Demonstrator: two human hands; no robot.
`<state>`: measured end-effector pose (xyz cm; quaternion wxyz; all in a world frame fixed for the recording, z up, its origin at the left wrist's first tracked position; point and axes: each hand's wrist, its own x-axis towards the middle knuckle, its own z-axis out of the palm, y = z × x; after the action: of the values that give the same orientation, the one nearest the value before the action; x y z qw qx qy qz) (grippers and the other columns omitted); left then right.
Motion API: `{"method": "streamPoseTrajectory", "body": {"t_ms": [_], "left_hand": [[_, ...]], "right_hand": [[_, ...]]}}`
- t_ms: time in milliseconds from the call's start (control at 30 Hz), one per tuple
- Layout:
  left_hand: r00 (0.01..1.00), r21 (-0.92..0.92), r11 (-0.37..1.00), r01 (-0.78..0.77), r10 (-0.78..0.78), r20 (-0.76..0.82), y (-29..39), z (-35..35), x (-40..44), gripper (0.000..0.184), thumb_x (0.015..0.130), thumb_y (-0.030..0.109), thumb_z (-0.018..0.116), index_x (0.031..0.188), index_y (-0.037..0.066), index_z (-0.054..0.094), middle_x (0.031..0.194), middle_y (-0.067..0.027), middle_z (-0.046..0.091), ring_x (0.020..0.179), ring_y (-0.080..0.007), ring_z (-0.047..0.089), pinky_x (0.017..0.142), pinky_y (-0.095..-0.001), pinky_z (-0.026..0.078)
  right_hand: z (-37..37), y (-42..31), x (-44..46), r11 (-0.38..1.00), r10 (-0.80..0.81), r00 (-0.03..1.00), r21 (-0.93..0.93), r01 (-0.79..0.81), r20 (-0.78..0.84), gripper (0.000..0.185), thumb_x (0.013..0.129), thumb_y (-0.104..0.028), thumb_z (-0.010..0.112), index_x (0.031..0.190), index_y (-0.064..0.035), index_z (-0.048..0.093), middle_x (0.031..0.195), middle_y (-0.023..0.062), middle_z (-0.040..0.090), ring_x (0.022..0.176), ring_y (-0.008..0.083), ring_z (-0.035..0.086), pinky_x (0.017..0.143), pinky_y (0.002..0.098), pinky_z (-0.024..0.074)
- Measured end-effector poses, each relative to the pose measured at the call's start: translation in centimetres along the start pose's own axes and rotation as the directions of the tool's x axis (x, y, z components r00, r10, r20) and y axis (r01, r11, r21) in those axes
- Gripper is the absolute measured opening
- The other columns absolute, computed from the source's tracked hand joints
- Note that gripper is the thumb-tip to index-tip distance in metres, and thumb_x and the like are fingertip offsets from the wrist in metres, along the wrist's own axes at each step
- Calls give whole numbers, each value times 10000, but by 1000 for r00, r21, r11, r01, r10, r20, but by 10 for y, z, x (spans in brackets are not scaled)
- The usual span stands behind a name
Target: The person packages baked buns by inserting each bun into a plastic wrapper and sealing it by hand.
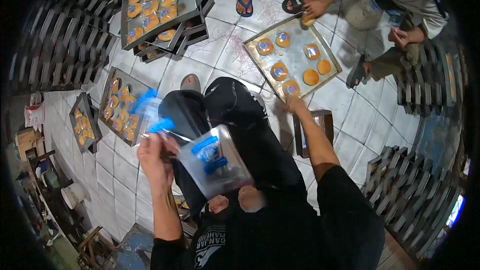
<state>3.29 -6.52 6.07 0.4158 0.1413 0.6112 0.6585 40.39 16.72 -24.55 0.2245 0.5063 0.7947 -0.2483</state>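
Note:
My left hand [154, 157] is closed on a clear plastic bag [147, 105] with blue print, smeared by motion. Below it, a stack of similar printed bags [215, 162] lies across my lap. My right hand [296, 105] reaches to the near corner of a metal tray [327, 84], its fingers at the edge of a wrapped bun [291, 88]; the fingertips are partly hidden. Several wrapped buns lie on this tray, along with a bare round bun [310, 77] and a smaller bare one [324, 67].
Another person's hand [315, 7] holds a bun at the tray's far corner. Stacked trays of wrapped buns [150, 7] stand at upper left. Two more bun trays [106, 115] [97, 131] lie on the tiled floor [210, 35]. Dark tray stacks [412, 200] line both sides.

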Motion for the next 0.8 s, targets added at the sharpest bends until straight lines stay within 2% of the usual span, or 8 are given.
{"method": "streamPoseTrajectory", "body": {"t_ms": [33, 100, 133, 233, 400, 533, 633, 800], "left_hand": [[992, 12, 1000, -20, 22, -122, 7, 16, 13, 239, 1047, 274, 596, 1052, 37, 615, 812, -81, 683, 680, -152, 653, 616, -269, 516], [972, 78, 997, -17, 35, -233, -2, 28, 34, 263, 1056, 309, 582, 1096, 50, 611, 832, -55, 671, 705, -127, 630, 615, -247, 486], [973, 123, 992, -8, 37, -230, -14, 21, 43, 259, 1057, 310, 581, 1092, 54, 611, 839, -53, 668, 713, -122, 623, 619, -245, 480], [967, 173, 984, -46, 87, -240, -32, 9, 57, 244, 1057, 292, 580, 1042, 50, 609, 810, -54, 652, 673, -127, 608, 606, -245, 474], [928, 347, 937, -34, 159, -338, -28, 16, 61, 223, 1049, 305, 597, 1090, 85, 607, 828, -13, 618, 686, -73, 525, 585, -227, 372], [932, 402, 912, 85, 70, -356, -14, 11, 57, 286, 1035, 352, 595, 1169, 101, 620, 991, 18, 637, 876, -96, 587, 758, -266, 454], [824, 397, 911, 116, 135, -550, -20, 34, 63, 343, 1030, 388, 590, 1201, 93, 624, 1121, -20, 633, 1066, -155, 600, 951, -350, 463], [894, 318, 942, 104, 52, -445, -15, 22, 59, 361, 1016, 373, 614, 1232, 84, 632, 1141, -29, 669, 1020, -142, 614, 915, -321, 470]], "right_hand": [[62, 37, -1, 936, -16, 886, 305, 176, -464, 411, 943, -395, 615, 1037, -7, 715, 981, 238, 737, 1010, 349, 709, 872, 497, 548], [77, 88, 36, 908, -131, 811, 397, -132, 570, 289, 870, -252, 700, 1061, -37, 724, 907, 160, 755, 796, 281, 724, 671, 416, 563], [65, 97, 40, 628, -260, 706, 671, -395, 659, 273, 846, -231, 729, 1050, -49, 731, 896, 128, 760, 714, 245, 718, 596, 378, 553], [59, 125, 72, 596, 78, 983, 782, -180, 167, 271, 873, -285, 698, 941, -23, 718, 859, 123, 753, 661, 214, 691, 565, 354, 516], [89, 242, 179, 883, 270, 861, 468, -43, -431, 473, 948, -432, 587, 1056, 20, 676, 1003, 295, 701, 956, 472, 676, 801, 521, 541], [86, 288, 209, 945, 326, 845, 171, -279, -424, 490, 961, -469, 608, 1084, 0, 678, 903, 234, 716, 910, 374, 719, 763, 446, 548], [100, 296, 219, 648, 431, 895, 729, -219, -114, 662, 886, -558, 668, 1058, 82, 670, 1062, 295, 713, 1044, 434, 689, 858, 504, 545], [6, 144, 166, 861, 490, 867, 208, -464, -94, 701, 801, -575, 761, 1139, 29, 646, 1124, 283, 698, 1093, 418, 672, 906, 516, 527]]}}
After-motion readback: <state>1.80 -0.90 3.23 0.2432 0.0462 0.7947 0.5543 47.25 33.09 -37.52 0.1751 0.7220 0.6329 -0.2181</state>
